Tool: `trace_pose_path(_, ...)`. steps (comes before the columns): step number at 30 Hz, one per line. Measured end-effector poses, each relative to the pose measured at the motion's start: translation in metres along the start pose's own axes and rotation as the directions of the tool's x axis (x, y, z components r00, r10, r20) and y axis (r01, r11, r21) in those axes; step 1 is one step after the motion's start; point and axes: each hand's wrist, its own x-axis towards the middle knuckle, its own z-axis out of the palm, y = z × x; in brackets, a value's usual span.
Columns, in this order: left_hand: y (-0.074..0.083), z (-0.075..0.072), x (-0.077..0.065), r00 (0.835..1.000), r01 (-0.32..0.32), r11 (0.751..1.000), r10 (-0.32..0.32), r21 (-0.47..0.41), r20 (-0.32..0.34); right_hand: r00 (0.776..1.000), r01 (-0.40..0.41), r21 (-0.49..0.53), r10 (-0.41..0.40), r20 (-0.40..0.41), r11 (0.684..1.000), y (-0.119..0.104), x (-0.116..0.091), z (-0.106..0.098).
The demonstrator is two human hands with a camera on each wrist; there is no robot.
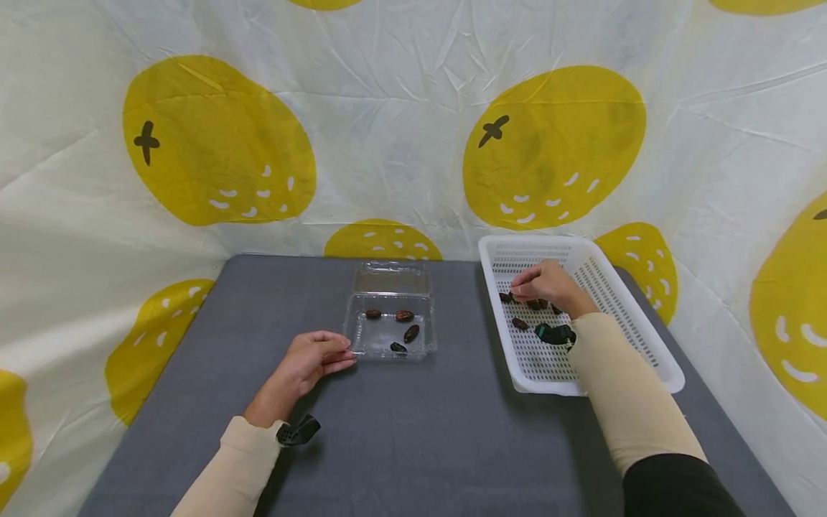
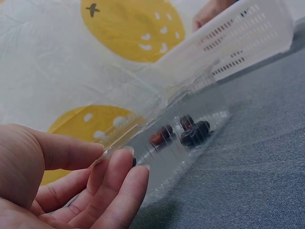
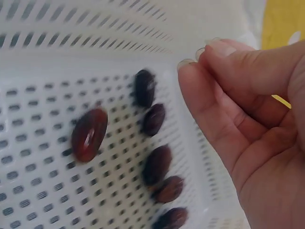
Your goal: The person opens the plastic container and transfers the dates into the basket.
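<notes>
In the head view, a clear plastic clamshell box (image 1: 390, 355) stands on the table with its lid raised at the back; several brown dates (image 1: 404, 316) lie in it. My left hand (image 1: 316, 359) pinches the box's left edge between thumb and fingers, as the left wrist view also shows. My right hand (image 1: 549, 283) is over the white plastic basket (image 1: 536, 366), fingers loosely bent. Just past its fingertips, several dark dates (image 3: 157, 164) form a row along the basket floor, and one reddish date (image 3: 89, 135) lies apart. No date shows between the right fingers.
A grey cloth covers the table (image 1: 413, 431). Behind it hangs a white curtain (image 1: 388, 158) with yellow fruit prints. The basket stands at the table's right side, to the right of the box. A black strap (image 1: 298, 431) is at my left wrist.
</notes>
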Motion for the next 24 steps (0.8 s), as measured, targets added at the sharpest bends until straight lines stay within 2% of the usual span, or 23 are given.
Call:
trace_pose_path(7, 0.005, -0.002, 0.001, 1.0, -0.002, 1.0, 0.002, 0.01, -0.007, 0.993, 0.116, 0.135, -0.115, -0.017, 0.984, -0.033, 0.006, -0.007)
trace_pose_path(12, 0.007, -0.003, 0.001, 1.0, 0.007, 1.0, -0.007, 0.009, -0.012, 0.986, 0.168, 0.122, -0.169, 0.001, 0.978, -0.064, 0.004, 0.002)
trace_pose_path(19, 0.005, -0.003, 0.002, 1.0, 0.011, 1.0, -0.011, -0.007, -0.011, 0.971, 0.222, 0.036, -0.225, 0.087, 0.974, -0.099, 0.011, 0.034)
trace_pose_path(24, 0.005, -0.002, 0.002, 1.0, 0.012, 1.0, -0.012, -0.01, -0.004, 0.96, 0.242, 0.062, -0.248, 0.128, 0.968, -0.117, 0.018, 0.069)
